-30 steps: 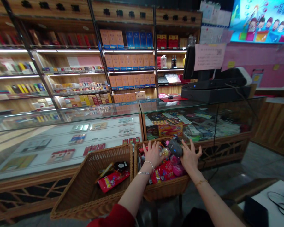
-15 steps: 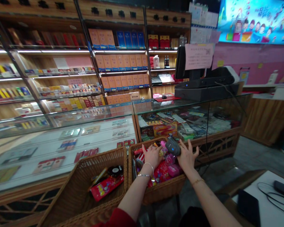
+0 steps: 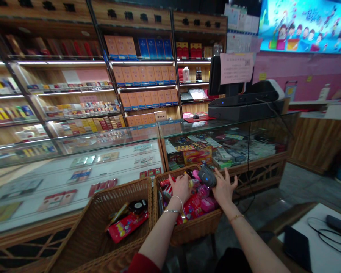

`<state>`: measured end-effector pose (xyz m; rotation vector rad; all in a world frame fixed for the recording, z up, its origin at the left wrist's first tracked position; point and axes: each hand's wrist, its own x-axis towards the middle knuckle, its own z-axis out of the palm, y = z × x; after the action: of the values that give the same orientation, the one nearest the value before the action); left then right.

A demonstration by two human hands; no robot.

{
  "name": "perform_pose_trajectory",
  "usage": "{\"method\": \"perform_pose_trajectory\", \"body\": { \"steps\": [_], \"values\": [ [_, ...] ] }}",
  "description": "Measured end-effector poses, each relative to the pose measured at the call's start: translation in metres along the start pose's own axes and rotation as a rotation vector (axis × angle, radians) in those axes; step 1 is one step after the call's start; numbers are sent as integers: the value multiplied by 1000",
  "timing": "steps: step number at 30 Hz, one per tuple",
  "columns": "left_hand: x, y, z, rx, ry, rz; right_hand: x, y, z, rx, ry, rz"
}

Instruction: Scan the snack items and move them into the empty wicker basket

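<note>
My left hand [image 3: 181,188] reaches into the right wicker basket [image 3: 197,227], over its packed items; the fingers are bent down among them, and what they touch is partly hidden. My right hand [image 3: 224,187] is at the basket's right side with several fingers spread, against a dark grey scanner [image 3: 207,176] with a blue light. Whether it grips the scanner is unclear. Pink and purple packages [image 3: 204,191] and a red package [image 3: 193,207] lie in the basket. In the left wicker basket [image 3: 88,227] are a red packet [image 3: 127,226] and a round black item [image 3: 138,206].
A glass display counter [image 3: 130,132] runs behind the baskets, with a monitor [image 3: 216,76] on top and a cable hanging down its front. At the lower right, a white surface [image 3: 324,231] holds a black phone [image 3: 297,248] and cables. Stocked shelves stand behind.
My left hand has shifted slightly left and its fingers are drawn in more over the items. The right hand and scanner are nearly unmoved, and the camera view has turned very slightly.
</note>
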<state>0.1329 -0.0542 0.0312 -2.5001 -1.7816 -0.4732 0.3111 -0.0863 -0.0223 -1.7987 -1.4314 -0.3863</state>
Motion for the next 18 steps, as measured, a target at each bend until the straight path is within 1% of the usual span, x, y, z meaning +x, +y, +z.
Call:
{"method": "perform_pose_trajectory", "body": {
  "steps": [5,9,12,15,18],
  "values": [
    [-4,-11,-6,6,-18,22,-1,0,0,-5,17,-5],
    [-8,-10,-5,15,31,-4,-1,0,1,-16,29,-16],
    [-9,-12,-5,21,69,33,-1,0,2,-16,34,-13],
    [-11,-24,-10,37,143,85,-1,1,4,-5,42,-15],
    [-12,-46,-18,72,260,90,-1,0,4,4,24,-32]
  ]
}}
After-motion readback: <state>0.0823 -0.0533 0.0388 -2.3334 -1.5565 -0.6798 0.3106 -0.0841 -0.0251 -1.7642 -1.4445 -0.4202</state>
